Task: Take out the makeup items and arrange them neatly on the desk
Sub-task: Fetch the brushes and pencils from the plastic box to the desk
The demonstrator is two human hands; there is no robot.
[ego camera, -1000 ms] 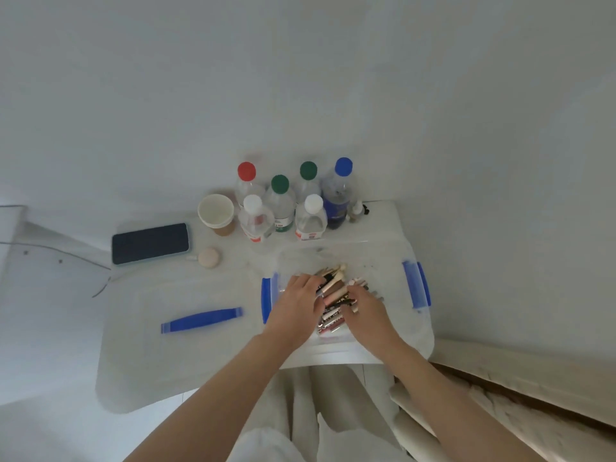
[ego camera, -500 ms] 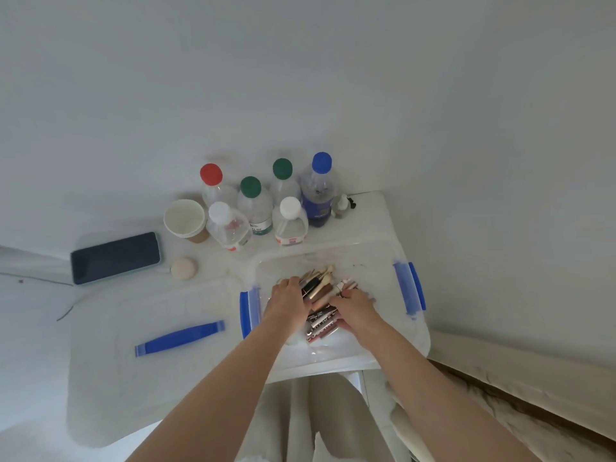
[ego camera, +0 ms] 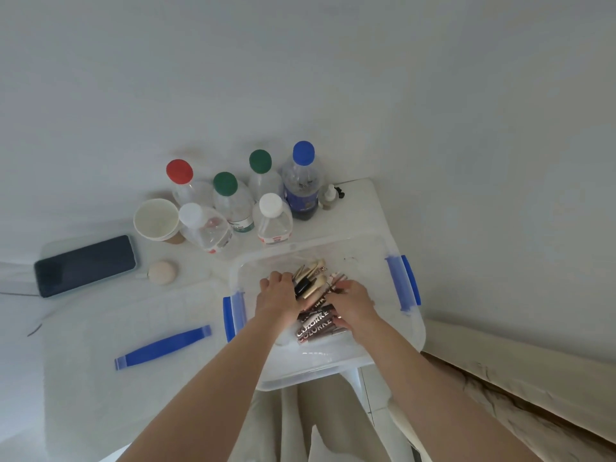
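A clear plastic box (ego camera: 373, 355) with blue side latches stands at the desk's front right. Inside lies a bundle of makeup items (ego camera: 315, 323): dark tubes with white lettering and several brushes with pale tips (ego camera: 311, 275). My left hand (ego camera: 278, 300) presses on the bundle's left side, fingers curled over the brushes. My right hand (ego camera: 353, 310) closes on the bundle's right side. Both hands are inside the box and hide part of the bundle.
The box lid (ego camera: 100, 378) with a blue handle (ego camera: 163, 346) lies on the left of the desk. Behind are several capped bottles (ego camera: 273, 218), a paper cup (ego camera: 156, 220), a phone (ego camera: 85, 265), a round puff (ego camera: 162, 272) and a small dropper bottle (ego camera: 330, 196). Wall close behind.
Both hands have closed tighter around the bundle in the box. My head has shifted, so the desk sits lower and more to the left in view.
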